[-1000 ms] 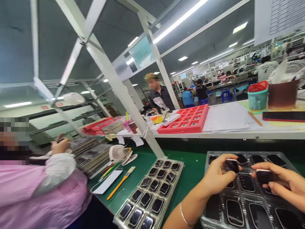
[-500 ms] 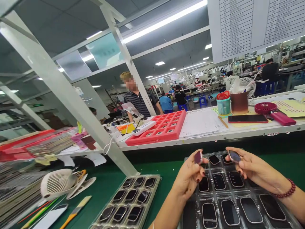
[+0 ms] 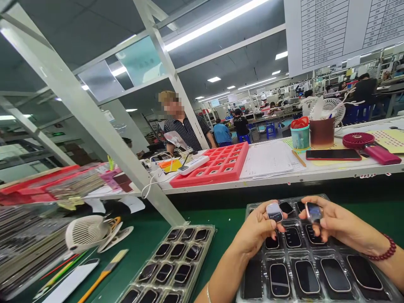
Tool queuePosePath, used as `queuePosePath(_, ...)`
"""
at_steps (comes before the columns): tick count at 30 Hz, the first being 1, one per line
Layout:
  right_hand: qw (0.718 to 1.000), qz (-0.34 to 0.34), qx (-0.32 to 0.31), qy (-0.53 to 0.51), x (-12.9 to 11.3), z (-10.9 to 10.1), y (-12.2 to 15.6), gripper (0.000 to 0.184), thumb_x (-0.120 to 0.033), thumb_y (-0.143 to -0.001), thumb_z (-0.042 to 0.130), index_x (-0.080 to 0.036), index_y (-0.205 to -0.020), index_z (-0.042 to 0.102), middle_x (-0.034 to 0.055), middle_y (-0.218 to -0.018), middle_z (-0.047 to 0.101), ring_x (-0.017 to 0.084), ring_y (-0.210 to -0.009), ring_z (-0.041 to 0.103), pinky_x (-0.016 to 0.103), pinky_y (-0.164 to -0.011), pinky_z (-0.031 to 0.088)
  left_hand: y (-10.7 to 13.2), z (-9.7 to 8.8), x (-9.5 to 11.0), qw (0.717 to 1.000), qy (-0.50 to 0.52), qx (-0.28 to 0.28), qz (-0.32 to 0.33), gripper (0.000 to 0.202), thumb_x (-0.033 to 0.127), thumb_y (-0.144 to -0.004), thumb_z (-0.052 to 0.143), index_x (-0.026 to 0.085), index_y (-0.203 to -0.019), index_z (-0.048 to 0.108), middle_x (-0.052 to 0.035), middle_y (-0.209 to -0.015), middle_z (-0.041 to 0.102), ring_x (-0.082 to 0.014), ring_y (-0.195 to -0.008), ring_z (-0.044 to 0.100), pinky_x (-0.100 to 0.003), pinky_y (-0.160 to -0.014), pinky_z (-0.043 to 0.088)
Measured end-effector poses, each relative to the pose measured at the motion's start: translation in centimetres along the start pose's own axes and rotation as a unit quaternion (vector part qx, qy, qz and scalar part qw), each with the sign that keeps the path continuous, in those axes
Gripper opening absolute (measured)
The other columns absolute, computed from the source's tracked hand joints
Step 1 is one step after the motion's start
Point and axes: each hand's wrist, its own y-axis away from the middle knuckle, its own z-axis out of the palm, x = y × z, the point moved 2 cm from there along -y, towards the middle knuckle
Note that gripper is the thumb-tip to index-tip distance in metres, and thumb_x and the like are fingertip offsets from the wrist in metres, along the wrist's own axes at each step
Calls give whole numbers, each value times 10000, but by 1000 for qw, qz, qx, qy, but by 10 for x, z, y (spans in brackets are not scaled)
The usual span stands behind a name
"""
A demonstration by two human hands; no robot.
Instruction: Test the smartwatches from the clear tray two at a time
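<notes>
Your left hand [image 3: 257, 229] pinches a smartwatch body [image 3: 274, 212] between thumb and fingertips, and your right hand [image 3: 336, 223] holds a second smartwatch body [image 3: 313, 212] likewise. Both hover at lower right, just above a clear plastic tray [image 3: 325, 252] whose pockets hold more watch bodies [image 3: 306, 277].

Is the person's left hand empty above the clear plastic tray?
No, the left hand pinches a silver watch body above the clear plastic tray.
</notes>
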Motion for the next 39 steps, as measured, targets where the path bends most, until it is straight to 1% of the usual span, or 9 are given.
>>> queuePosePath(3,995,-21,4,94,4,7,-2,483,-204,-810,689,-245,-1254,505,65,-1112,623,127,-748,610,238,-625,543,3,5,-4,995,-98,3,21,624,82,-627,763,183,-1201,541,-94,-1063,682,-158,-769,694,-184,-568,487)
queuePosePath(5,989,-38,17,143,5,8,-2,468,-195,-818,662,-244,-1252,493,46,-1062,617,129,-756,586,232,-608,516,5,8,-5,989,-143,7,22,578,76,-656,726,189,-1195,552,-100,-1098,666,-164,-824,690,-191,-607,483)
queuePosePath(7,979,-54,40,195,5,9,-1,415,-187,-826,634,-235,-1219,509,24,-976,619,132,-756,571,229,-605,489,6,9,-5,984,-177,5,23,488,115,-702,697,175,-1171,575,-105,-1069,670,-158,-797,690,-188,-590,462)
queuePosePath(9,969,-61,50,236,3,11,1,351,-188,-834,607,-222,-1174,532,15,-922,621,140,-761,570,240,-621,474,7,10,-6,980,-195,2,27,420,174,-747,676,161,-1157,588,-105,-1017,680,-149,-741,689,-187,-562,442)
queuePosePath(12,959,-62,46,274,-1,17,4,318,-206,-840,582,-217,-1155,540,23,-939,629,161,-785,583,268,-654,475,7,9,-6,978,-204,2,32,418,227,-759,685,163,-1161,592,-107,-1002,683,-158,-730,691,-193,-553,436)
queuePosePath(19,928,-76,59,359,-11,27,7,225,-225,-843,548,-207,-1064,591,41,-952,648,201,-841,614,302,-715,502,8,11,-4,976,-216,9,29,387,234,-753,687,159,-1123,599,-102,-969,692,-143,-685,677,-187,-533,420)
queuePosePath(25,916,-83,54,389,-15,31,8,260,-164,-837,520,-212,-1080,602,26,-930,659,186,-816,619,273,-689,490,9,12,-3,973,-229,17,26,374,236,-754,663,150,-1110,592,-98,-933,695,-136,-657,659,-191,-520,401)
queuePosePath(31,901,-92,53,420,-16,32,9,315,-108,-807,507,-211,-1089,602,29,-970,671,188,-820,619,260,-645,477,11,14,-2,973,-231,25,8,418,139,-696,642,159,-1110,592,-107,-994,693,-147,-680,669,-196,-529,400)
queuePosePath(39,902,-90,63,417,-13,29,7,243,-192,-838,520,-221,-1061,613,34,-941,674,209,-842,628,292,-675,491,11,16,-1,974,-226,24,16,412,159,-697,666,161,-1105,610,-100,-962,694,-153,-682,670,-202,-540,406)
